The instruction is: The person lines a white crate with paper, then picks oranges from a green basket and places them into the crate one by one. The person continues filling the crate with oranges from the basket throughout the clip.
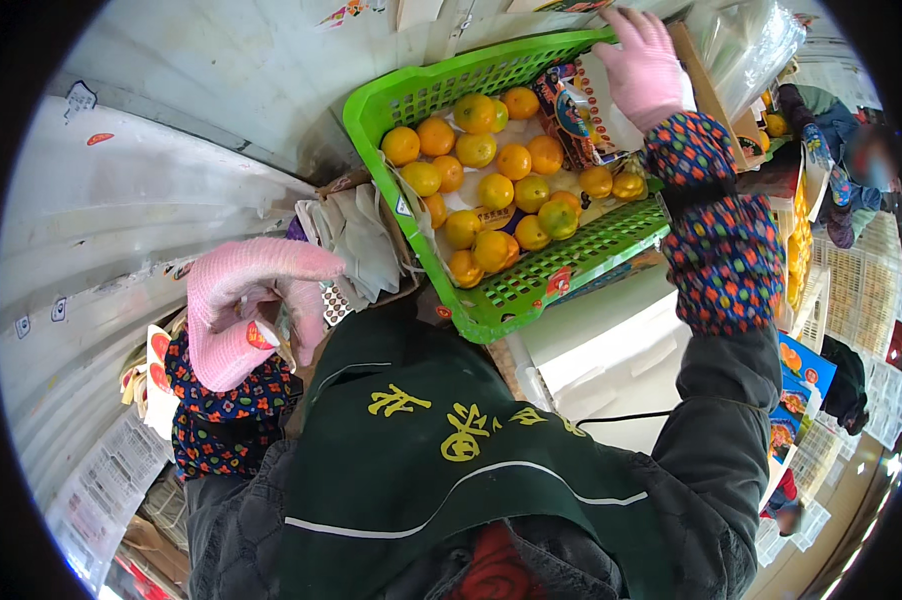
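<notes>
My left hand [233, 312], in a pink knitted glove, is curled at the left beside a stack of pale sheets [356, 240]. Its fingers close round a thin, pale scrap, mostly hidden, and a small red-orange sticker [261, 335] shows at the palm. At the upper right my right hand [643, 72], also gloved in pink, reaches over the far right end of a green plastic crate [371, 110], fingers stretched out and nothing seen in them. Orange and yellow-green citrus fruits [496, 190] fill the crate's left and middle. Next to my right hand lies a dark printed packet [576, 115] with red dots along its edge.
A cardboard box [706, 75] with clear plastic bags [746, 50] stands beyond the crate's right end. Pale metal walls [201, 90] rise behind and left. At the far right a co-worker [831, 150] is near more fruit and several pale plastic crates [861, 290].
</notes>
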A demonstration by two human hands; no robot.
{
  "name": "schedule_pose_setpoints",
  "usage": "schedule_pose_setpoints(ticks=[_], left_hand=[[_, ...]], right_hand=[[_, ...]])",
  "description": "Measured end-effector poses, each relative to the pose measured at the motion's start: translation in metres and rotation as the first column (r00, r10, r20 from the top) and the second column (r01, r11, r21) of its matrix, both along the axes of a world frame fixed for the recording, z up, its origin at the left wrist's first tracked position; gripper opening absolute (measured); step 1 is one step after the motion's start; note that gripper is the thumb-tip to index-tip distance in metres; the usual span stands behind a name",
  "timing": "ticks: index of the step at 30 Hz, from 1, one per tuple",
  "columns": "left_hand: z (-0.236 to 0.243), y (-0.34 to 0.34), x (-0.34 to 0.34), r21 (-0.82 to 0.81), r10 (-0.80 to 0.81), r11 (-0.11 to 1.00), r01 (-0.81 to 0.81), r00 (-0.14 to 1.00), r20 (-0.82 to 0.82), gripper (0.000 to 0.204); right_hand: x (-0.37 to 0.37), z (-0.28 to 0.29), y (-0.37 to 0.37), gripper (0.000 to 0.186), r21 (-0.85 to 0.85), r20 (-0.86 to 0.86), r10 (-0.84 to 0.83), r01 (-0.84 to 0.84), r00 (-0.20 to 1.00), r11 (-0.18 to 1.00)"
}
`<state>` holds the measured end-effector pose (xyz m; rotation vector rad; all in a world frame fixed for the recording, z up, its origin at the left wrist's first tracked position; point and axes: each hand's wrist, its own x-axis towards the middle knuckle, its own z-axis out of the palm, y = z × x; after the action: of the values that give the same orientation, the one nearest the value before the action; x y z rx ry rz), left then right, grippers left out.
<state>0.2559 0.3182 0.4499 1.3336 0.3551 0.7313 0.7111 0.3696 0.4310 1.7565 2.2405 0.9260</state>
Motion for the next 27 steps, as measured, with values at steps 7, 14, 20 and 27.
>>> schedule_pose_setpoints(ticks=[7, 14, 20, 27], left_hand=[[-0.012, 0.007, 0.01, -0.033, -0.064, 0.997, 0.064, 0.998, -0.016, 0.063], [-0.005, 0.003, 0.037, -0.105, -0.216, 0.969, 0.224, 0.973, 0.079, 0.045], [-0.032, -0.024, 0.023, -0.096, -0.171, 0.981, 0.171, 0.985, 0.012, 0.035], [-0.046, -0.043, 0.032, -0.07, -0.129, 0.99, 0.122, 0.988, -0.09, 0.032]], right_hand=[[-0.099, -0.02, -0.065, 0.046, -0.912, -0.281, -0.309, -0.154, 0.909, 0.379], [-0.16, -0.108, -0.059, 0.067, -0.965, -0.21, -0.318, -0.144, 0.924, 0.217], [-0.114, -0.147, -0.068, 0.085, -0.95, -0.307, -0.359, -0.264, 0.881, 0.166], [-0.093, -0.168, -0.079, 0.111, -0.979, -0.205, -0.438, -0.188, 0.875, 0.082]])
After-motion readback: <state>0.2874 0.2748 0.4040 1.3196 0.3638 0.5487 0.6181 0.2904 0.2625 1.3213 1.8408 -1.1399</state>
